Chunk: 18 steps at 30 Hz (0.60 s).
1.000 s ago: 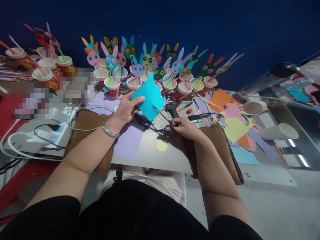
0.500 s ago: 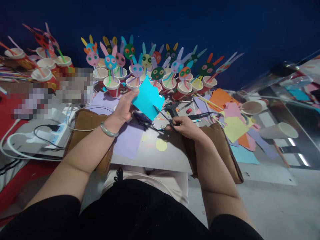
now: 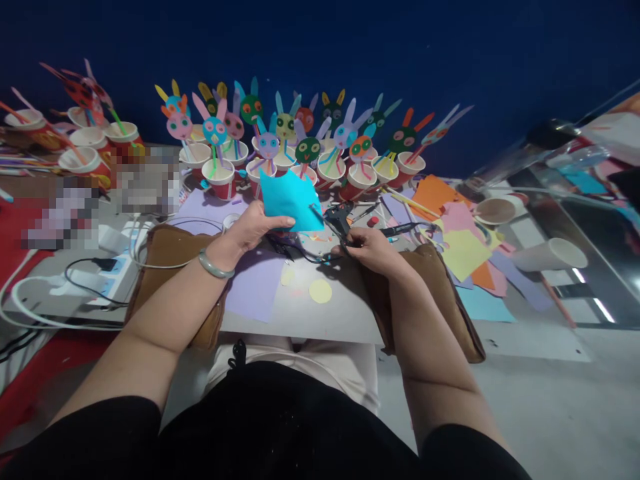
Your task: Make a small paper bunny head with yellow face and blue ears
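My left hand [image 3: 253,227] pinches the lower left edge of a bright blue paper sheet [image 3: 290,202], its thumb lying on the front. The sheet's upper edge has curved cut-outs. My right hand [image 3: 367,250] is closed on dark scissors [image 3: 336,229], whose tips are near the sheet's right edge. A black glue gun [image 3: 340,215] lies just behind the scissors. On the table below the hands are a yellow paper circle [image 3: 320,291] and purple paper [image 3: 253,287].
Several red cups [image 3: 219,179] with rabbit-faced straws stand along the back. Brown cushions [image 3: 173,257] lie under both forearms. Coloured paper [image 3: 463,253] and a white cup [image 3: 553,255] are at right, a power strip [image 3: 113,280] at left.
The blue sheet has turned and shifted left in my left hand, whose thumb now shows across it. The scissors' tips have come away from the middle of its lower edge towards its right edge.
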### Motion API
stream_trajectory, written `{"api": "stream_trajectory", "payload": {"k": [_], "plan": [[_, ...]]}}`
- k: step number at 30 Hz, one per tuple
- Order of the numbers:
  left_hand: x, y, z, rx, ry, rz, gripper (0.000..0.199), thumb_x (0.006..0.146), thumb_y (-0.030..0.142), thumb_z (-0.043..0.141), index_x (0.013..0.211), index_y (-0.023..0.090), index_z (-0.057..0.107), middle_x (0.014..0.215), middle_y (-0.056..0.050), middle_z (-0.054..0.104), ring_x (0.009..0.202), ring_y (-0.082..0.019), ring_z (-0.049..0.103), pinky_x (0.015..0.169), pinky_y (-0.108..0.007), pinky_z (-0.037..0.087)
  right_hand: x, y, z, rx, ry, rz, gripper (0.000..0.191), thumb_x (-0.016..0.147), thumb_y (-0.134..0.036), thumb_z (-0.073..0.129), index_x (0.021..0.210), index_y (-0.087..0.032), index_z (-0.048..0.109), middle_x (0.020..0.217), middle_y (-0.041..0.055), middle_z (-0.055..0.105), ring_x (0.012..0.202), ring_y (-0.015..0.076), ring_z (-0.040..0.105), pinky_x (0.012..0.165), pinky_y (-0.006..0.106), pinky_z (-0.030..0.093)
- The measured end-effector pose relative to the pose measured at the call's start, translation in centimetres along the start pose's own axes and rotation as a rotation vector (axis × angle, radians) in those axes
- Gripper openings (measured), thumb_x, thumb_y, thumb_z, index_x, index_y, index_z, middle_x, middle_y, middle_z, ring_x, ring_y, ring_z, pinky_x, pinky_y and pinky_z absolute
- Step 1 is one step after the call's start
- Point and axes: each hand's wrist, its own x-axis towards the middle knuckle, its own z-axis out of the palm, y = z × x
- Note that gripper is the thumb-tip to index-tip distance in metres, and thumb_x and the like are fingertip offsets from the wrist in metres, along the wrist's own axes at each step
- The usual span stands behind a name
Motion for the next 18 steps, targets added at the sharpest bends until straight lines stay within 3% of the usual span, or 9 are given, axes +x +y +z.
{"api": "stream_trajectory", "payload": {"k": [4,7,12,18], "plan": [[0.1,-0.1,0.4,-0.073,0.151,0.061,0.051,0.05,0.036,0.094,0.091,0.016,0.073,0.084,-0.005,0.078,0.065,-0.015,0.069,0.056,-0.026,0.056,-0.2,-0.7,0.1,0.131,0.028,0.043,0.061,0.063,-0.073,0.079,0.062,-0.022,0.045,0.062,-0.0036,0.042,0.064,0.012,0.036,0.06,0.029,0.027],[0.2,-0.3,0.7,-0.13,0.214,0.102,0.047,0.052,0.037,0.092,0.09,0.016,0.072,0.078,-0.003,0.076,0.06,-0.014,0.069,0.053,-0.024,0.054,-0.6,-1.4,0.5,0.179,-0.05,0.03,0.057,0.063,-0.071,0.079,0.068,-0.02,0.053,0.067,-0.0011,0.051,0.068,0.0144,0.043,0.063,0.028,0.032],[0.0,-0.9,1.3,-0.213,0.235,0.098,0.043,0.053,0.036,0.091,0.085,0.015,0.072,0.074,-0.001,0.075,0.06,-0.012,0.069,0.055,-0.023,0.055,-1.0,-2.1,1.8,0.172,-0.227,0.063,0.055,0.064,-0.07,0.078,0.072,-0.019,0.057,0.068,-0.0004,0.055,0.069,0.015,0.044,0.063,0.028,0.034],[-0.5,-1.3,2.4,-0.254,0.204,0.057,0.042,0.05,0.032,0.093,0.082,0.015,0.072,0.075,-0.001,0.075,0.061,-0.013,0.07,0.055,-0.024,0.057,-1.1,-2.4,2.7,0.188,-0.272,0.042,0.06,0.065,-0.075,0.076,0.07,-0.019,0.053,0.07,-0.0013,0.051,0.07,0.014,0.043,0.064,0.028,0.032]]}}
